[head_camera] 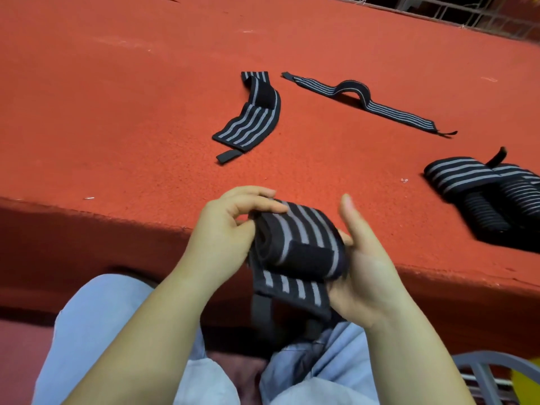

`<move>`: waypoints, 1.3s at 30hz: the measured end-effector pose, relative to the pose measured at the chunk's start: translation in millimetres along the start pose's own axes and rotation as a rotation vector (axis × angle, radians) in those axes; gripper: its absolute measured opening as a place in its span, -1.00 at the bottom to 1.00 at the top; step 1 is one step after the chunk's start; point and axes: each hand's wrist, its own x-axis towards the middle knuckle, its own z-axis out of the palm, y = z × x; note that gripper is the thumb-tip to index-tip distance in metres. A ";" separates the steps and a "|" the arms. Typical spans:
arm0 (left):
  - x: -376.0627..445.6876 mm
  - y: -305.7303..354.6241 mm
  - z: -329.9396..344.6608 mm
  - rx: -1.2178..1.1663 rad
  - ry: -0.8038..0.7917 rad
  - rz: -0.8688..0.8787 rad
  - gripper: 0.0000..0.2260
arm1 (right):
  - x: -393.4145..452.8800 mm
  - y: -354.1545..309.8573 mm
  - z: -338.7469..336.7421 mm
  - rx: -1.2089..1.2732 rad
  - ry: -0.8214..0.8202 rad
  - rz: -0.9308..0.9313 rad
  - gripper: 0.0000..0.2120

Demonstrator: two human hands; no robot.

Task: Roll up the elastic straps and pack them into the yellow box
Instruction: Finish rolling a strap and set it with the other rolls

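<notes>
I look down from the head camera at two bare hands working over my lap, at the near edge of a red carpeted platform (117, 112). Between them is a black elastic strap with grey stripes (298, 244), most of it wound into a thick roll. My left hand (228, 229) grips the roll's left end, fingers curled over the top. My right hand (368, 264) cradles the right end, thumb raised clear and fingers wrapped underneath. A short striped tail and a dark end tab hang below the roll — so I judge the rolling step is nearly done but not closed off.

On the platform lie two more straps unrolled: a half-folded strap (248, 115) ahead and a long flat strap (368, 102) with a hump beyond it. At far right sits a pile of rolled straps (491, 194), blurred. A yellow patch (529, 378) at the bottom right corner may be the box, though I cannot be sure.

Next I would wind in the tail, press the tab down, then carry the roll to the box
</notes>
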 end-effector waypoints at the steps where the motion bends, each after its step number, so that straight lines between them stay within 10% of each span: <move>1: 0.7 1.9 -0.5 0.020 -0.008 0.006 -0.39 | 0.8 2.3 0.0 -0.037 -0.004 -0.035 -0.50; 5: 3.5 7.4 0.2 -0.337 -0.096 -0.215 -0.76 | 5.1 7.1 1.9 -0.289 0.093 -0.320 -0.50; 13: -10.3 12.7 15.1 -0.186 -0.302 -0.114 -0.72 | 7.1 7.4 9.5 -0.580 0.210 -0.540 -0.29; 19: 17.0 17.1 -7.0 0.344 -0.212 0.087 -0.11 | 5.9 -55.9 4.6 -1.466 0.159 -0.519 -0.53; 23: 37.4 46.8 0.6 0.855 -0.422 0.138 -0.66 | 17.1 -74.0 20.6 -2.015 0.050 -0.341 -0.59; 28: 58.3 53.7 24.6 1.130 -0.545 0.119 -0.72 | 32.3 -67.4 19.8 -2.111 0.053 -0.263 -0.50; 39: 66.3 33.2 17.2 0.741 -0.384 -0.056 -0.63 | 47.4 -75.7 14.3 -2.168 -0.038 -0.305 -0.46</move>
